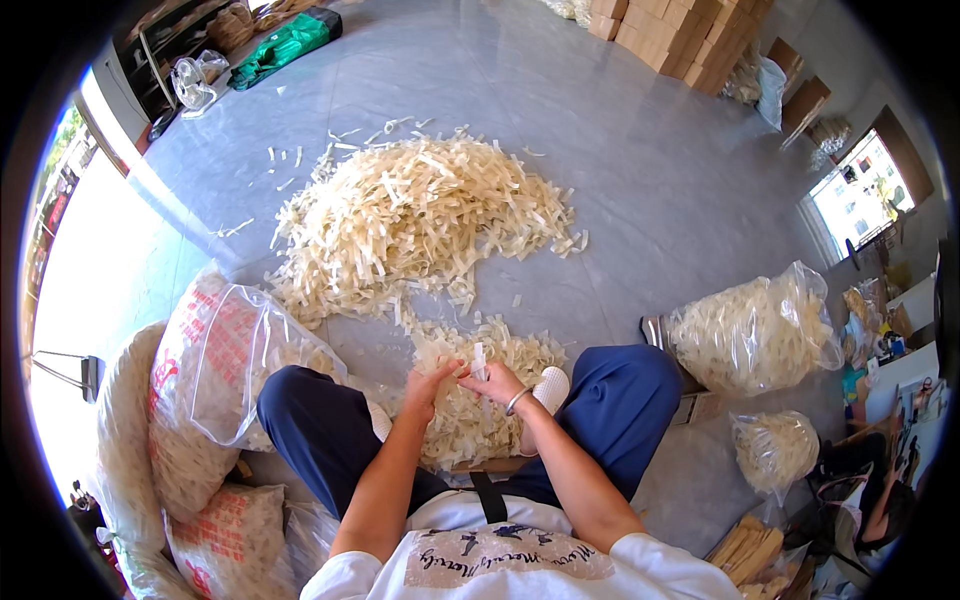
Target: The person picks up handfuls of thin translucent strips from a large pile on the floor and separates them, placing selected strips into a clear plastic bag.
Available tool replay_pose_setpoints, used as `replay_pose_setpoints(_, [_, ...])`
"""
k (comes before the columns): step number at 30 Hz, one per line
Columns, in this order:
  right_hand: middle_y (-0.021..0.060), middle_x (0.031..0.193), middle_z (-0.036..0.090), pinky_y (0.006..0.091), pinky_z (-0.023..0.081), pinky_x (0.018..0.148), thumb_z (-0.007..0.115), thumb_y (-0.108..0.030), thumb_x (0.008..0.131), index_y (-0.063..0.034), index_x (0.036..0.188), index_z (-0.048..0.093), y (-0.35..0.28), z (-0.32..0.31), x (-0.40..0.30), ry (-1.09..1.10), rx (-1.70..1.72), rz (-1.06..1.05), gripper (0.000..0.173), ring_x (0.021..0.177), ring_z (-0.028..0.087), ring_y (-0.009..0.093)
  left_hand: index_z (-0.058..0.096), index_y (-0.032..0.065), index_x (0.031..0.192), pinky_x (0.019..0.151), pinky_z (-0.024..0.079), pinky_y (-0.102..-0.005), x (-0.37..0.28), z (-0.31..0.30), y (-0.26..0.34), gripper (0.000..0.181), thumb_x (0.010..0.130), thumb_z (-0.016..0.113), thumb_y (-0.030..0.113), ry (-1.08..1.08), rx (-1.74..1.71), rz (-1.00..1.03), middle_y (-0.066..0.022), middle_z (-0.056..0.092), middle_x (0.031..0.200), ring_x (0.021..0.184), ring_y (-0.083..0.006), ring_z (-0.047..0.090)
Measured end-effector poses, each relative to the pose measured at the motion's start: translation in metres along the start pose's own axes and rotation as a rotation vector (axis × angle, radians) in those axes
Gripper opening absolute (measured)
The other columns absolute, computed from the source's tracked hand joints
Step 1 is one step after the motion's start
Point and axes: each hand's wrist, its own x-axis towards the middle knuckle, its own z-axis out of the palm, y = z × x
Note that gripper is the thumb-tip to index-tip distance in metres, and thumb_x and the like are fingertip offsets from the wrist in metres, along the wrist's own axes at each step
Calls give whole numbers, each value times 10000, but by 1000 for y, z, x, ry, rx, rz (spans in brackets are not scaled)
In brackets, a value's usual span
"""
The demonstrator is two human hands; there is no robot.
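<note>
Both of my hands are close together between my knees, above a small pile of pale, translucent strips (469, 435). My left hand (431, 388) holds a few pale strips (433, 351) between its fingers. A whitish strip (478, 360) stands up from the fingers of my right hand (495, 384), which wears a bangle at the wrist. Beyond them, a large heap of cream-coloured strips (420, 210) lies on the grey floor, joined to the small pile by scattered pieces. What the strips are made of I cannot tell.
Bulging sacks (195, 367) with red print stand at my left. On the right are a clear plastic bag of strips (754, 334) on a scale-like base and a smaller tied bag (776, 450). Cardboard boxes (667, 37) are stacked at the back. Part of a person (881, 502) shows at lower right.
</note>
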Motion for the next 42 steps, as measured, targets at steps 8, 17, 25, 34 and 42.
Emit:
replay_pose_setpoints(8, [-18, 581, 508, 225, 399, 446, 502, -357, 860, -62, 808, 570, 20, -1, 6, 53, 62, 5, 306, 524, 524, 74, 606, -6, 911, 612, 491, -286, 10, -9, -12, 241, 692, 683, 59, -21, 197, -40, -80, 624, 866, 700, -163, 603])
replay_pose_setpoints(17, [48, 596, 545, 261, 413, 445, 374, -440, 892, -16, 876, 575, 17, 8, 3, 67, -132, -40, 469, 446, 515, 129, 583, 33, 960, 645, 477, -303, 7, -13, -20, 255, 717, 660, 54, -175, 207, -57, -58, 609, 865, 749, -164, 583])
replay_pose_setpoints(25, [51, 629, 548, 254, 418, 462, 311, -505, 887, -15, 886, 558, 12, 14, -1, 25, -102, -32, 548, 485, 529, 127, 568, 60, 976, 639, 461, -286, 4, -17, -25, 273, 723, 667, 82, -248, 73, -67, -31, 592, 857, 736, -156, 562])
replay_pose_setpoints(34, [96, 667, 594, 322, 453, 572, 324, -494, 881, -17, 993, 523, 6, 7, -4, 100, -466, -163, 529, 600, 585, 250, 554, 85, 962, 604, 452, -259, 4, -19, -27, 271, 718, 669, 109, -318, -25, -112, -12, 580, 828, 720, -131, 555])
replay_pose_setpoints(42, [117, 705, 629, 369, 461, 632, 325, -467, 882, -35, 1002, 531, 8, 13, -6, 155, -363, -219, 493, 697, 600, 312, 538, 74, 955, 521, 445, -232, 7, -25, -25, 325, 666, 684, 42, -254, -32, -261, -22, 564, 800, 631, -126, 546])
